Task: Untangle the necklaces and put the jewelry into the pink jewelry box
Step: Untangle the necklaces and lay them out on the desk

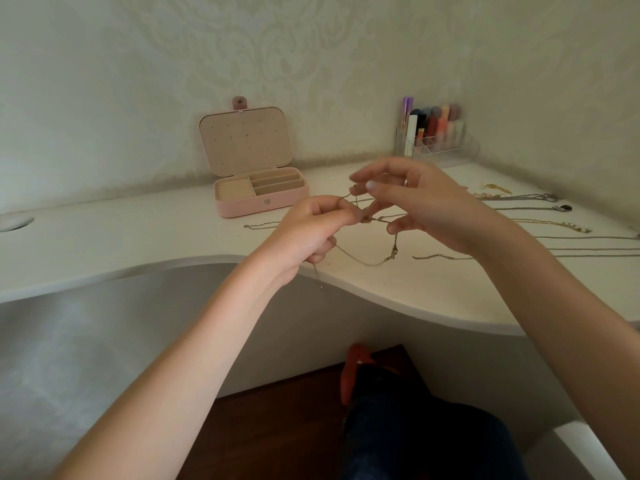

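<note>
Two hands work above the white counter (138, 237), sharing one fine gold chain (360, 259) between them. The left hand (304, 233) has a narrow grip, thumb and fingertips pinching the chain near a small knot, with a loose end dangling below the palm past the counter's edge. The right hand (415, 202) pinches a loop of the same chain between thumb and forefinger, its other fingers spread, probably to keep the strands apart so the tangle can be read. The chain's slack sags onto the counter, clasp resting there, which likely takes weight off the knot. The pink jewelry box (261, 199) stands open just behind the hands, lid upright, its compartments looking empty and within easy reach. More necklaces (540, 223) lie stretched out in separate lines to the right, apparently kept apart to avoid tangling. A clear organizer (436, 140) of cosmetics sits in the corner.
</note>
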